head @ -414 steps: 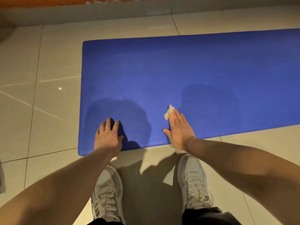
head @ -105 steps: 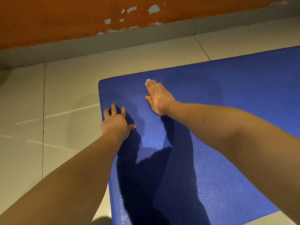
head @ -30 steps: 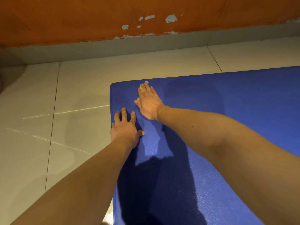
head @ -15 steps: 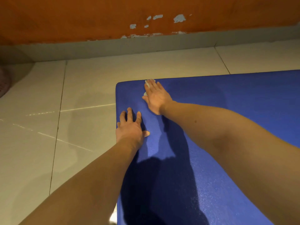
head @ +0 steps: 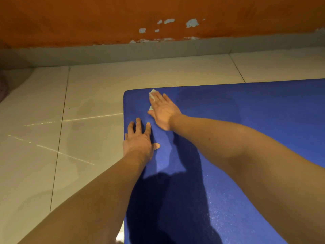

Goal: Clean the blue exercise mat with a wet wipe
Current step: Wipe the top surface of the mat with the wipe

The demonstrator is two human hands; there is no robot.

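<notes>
The blue exercise mat [head: 246,120] lies flat on the tiled floor and fills the right half of the view. My right hand [head: 164,110] lies flat near the mat's far left corner, fingers straight, pressing the white wet wipe [head: 152,93] onto the mat. Only small bits of the wipe show past the fingertips and beside the thumb. My left hand [head: 139,140] rests palm down on the mat's left edge, just nearer to me than the right hand, fingers spread and holding nothing. A darker damp patch shows on the mat beyond the right hand.
Pale floor tiles [head: 79,138] stretch to the left of and behind the mat. A grey skirting [head: 123,53] and an orange wall with flaked paint [head: 105,20] run along the back. My arms cast dark shadows on the near mat.
My right hand with the wipe has stayed by the far left corner, shifting only slightly. The left hand remains planted on the mat's edge. The view has drifted a little to the left.
</notes>
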